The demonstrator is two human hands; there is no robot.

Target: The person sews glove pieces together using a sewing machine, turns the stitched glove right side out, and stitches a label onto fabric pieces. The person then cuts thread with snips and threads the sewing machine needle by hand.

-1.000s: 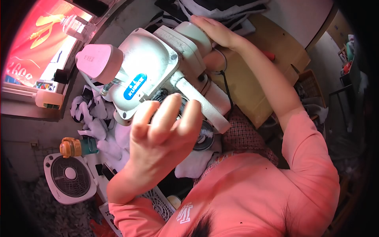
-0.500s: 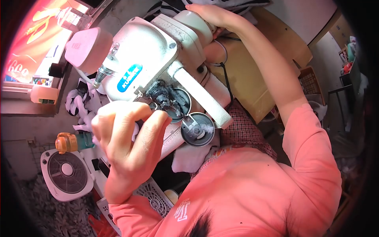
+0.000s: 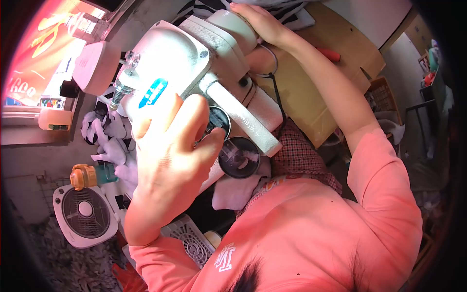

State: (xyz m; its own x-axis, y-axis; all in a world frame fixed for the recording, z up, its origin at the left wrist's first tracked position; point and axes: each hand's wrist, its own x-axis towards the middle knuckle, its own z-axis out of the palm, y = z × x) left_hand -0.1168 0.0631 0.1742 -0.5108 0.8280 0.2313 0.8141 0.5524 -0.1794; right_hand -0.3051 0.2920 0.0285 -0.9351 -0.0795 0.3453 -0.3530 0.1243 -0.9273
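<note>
A white sewing machine (image 3: 170, 48) with a blue label fills the upper middle. My left hand (image 3: 170, 131) is in front of its head, with fingers curled and the thumb bent toward the index finger. The fingertips are hidden, so I cannot make out what they hold. Beside that thumb sit two round dark discs, one partly covered by the hand and a lower disc (image 3: 239, 157) showing whitish fluff. My right hand (image 3: 260, 24) is wrapped over the round white handwheel (image 3: 232, 29) at the machine's far end.
A brown cardboard sheet (image 3: 311, 92) lies right of the machine. A box fan (image 3: 86, 217) and an orange-capped bottle (image 3: 83, 176) stand at left. White and dark fabric pieces (image 3: 104, 126) lie behind the machine. Checked cloth (image 3: 301, 151) covers my lap.
My left hand has risen and moved closer to the machine, now covering the dark mechanism and part of the label. My right hand stays on the handwheel. The view has shifted slightly.
</note>
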